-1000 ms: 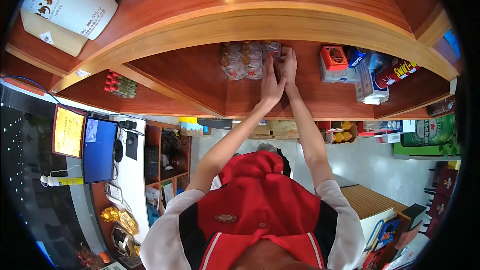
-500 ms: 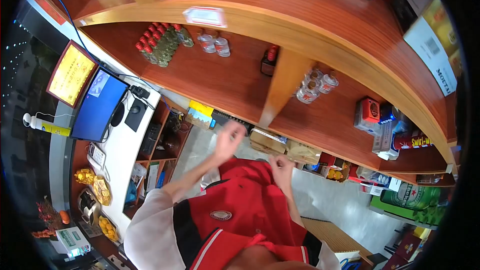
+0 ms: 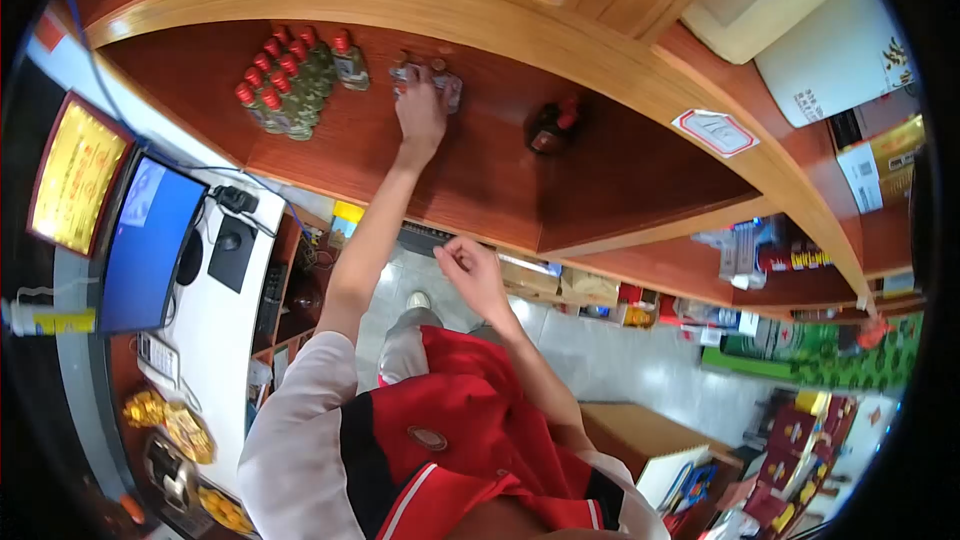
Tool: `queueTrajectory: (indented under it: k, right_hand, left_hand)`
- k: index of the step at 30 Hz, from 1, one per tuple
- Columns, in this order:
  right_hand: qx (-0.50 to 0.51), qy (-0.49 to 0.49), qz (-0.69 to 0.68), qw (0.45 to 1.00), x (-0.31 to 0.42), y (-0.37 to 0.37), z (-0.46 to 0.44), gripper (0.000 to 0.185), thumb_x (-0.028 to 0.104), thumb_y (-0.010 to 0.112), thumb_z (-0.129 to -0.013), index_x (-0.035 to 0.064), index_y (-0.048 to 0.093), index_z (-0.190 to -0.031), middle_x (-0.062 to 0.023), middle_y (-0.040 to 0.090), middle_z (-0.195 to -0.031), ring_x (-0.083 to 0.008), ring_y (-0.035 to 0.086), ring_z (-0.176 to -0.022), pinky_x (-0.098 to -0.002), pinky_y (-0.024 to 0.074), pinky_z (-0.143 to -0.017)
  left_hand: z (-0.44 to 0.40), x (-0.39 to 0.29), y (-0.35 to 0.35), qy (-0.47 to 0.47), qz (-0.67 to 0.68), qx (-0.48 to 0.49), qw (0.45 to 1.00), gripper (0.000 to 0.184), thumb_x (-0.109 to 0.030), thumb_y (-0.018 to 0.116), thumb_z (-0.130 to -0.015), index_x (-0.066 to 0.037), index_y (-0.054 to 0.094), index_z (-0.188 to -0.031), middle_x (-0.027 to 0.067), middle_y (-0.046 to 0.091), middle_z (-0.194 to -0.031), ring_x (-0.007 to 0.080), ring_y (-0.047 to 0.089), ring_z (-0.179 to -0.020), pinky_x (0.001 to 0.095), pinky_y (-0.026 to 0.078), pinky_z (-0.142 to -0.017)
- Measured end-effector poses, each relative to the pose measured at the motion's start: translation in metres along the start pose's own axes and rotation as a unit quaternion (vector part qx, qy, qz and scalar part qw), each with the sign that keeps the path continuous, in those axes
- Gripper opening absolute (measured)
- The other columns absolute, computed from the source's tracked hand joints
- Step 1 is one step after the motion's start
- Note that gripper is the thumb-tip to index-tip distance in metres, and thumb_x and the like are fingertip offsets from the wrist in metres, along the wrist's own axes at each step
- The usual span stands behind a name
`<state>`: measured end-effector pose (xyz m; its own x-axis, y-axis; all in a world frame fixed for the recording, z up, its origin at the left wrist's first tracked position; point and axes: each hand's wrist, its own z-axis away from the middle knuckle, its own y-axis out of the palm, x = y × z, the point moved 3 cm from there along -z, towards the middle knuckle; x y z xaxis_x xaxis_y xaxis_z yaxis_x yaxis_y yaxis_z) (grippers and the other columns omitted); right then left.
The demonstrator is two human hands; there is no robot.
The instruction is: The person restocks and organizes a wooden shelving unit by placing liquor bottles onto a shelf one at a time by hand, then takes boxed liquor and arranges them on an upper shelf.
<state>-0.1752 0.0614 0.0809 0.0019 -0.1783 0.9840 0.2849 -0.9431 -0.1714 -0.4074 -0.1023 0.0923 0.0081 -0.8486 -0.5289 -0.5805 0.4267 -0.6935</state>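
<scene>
My left hand (image 3: 421, 112) reaches into the shelf compartment, its fingers around small clear bottles (image 3: 452, 90) with brownish caps. The hand covers part of them. To their left stand several small red-capped bottles (image 3: 290, 88) in rows, with one (image 3: 350, 62) a little apart. A dark bottle with a red top (image 3: 553, 127) is on the right side of the same compartment. My right hand (image 3: 474, 274) hangs below the shelf edge, in front of my body, with fingers curled and nothing visible in them.
A wooden divider (image 3: 665, 225) bounds the compartment on the right. The upper shelf holds a large white container (image 3: 840, 55). At left are a monitor (image 3: 160, 245) and a white desk (image 3: 215, 340). An open cardboard box (image 3: 640, 437) is at lower right.
The view has shifted left along the shelf. My hands left the clear bottles in the right compartment, and my left hand has now reached up to the clear bottles beside the red-capped ones.
</scene>
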Motion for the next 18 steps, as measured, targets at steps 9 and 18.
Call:
queueTrajectory:
  k: [9,18]
  right_hand:
    - [-0.153,0.041,-0.093,0.983,-0.06,0.001,-0.074,0.021,0.015,0.07,-0.101,-0.0026,0.064,-0.109,-0.0074,0.07,-0.093,-0.0131,0.069,-0.077,-0.0281,0.0554,-0.059]
    - [-0.275,-0.111,0.114,0.948,-0.021,0.004,-0.063,0.077,0.012,0.084,-0.088,0.0008,0.043,-0.153,-0.0178,0.049,-0.144,-0.0181,0.069,-0.088,-0.0273,0.0593,-0.066]
  left_hand:
    - [0.005,-0.004,-0.01,0.061,0.069,-0.024,0.996,0.03,-0.027,0.069,-0.1,-0.002,0.058,-0.112,0.0224,0.061,-0.111,0.0451,0.069,-0.086,0.0533,0.058,-0.071]
    - [0.083,0.021,-0.069,-0.073,0.419,0.078,0.902,0.02,-0.003,0.071,-0.098,0.0,0.062,-0.116,0.0086,0.07,-0.108,0.0138,0.069,-0.095,0.0293,0.055,-0.08]
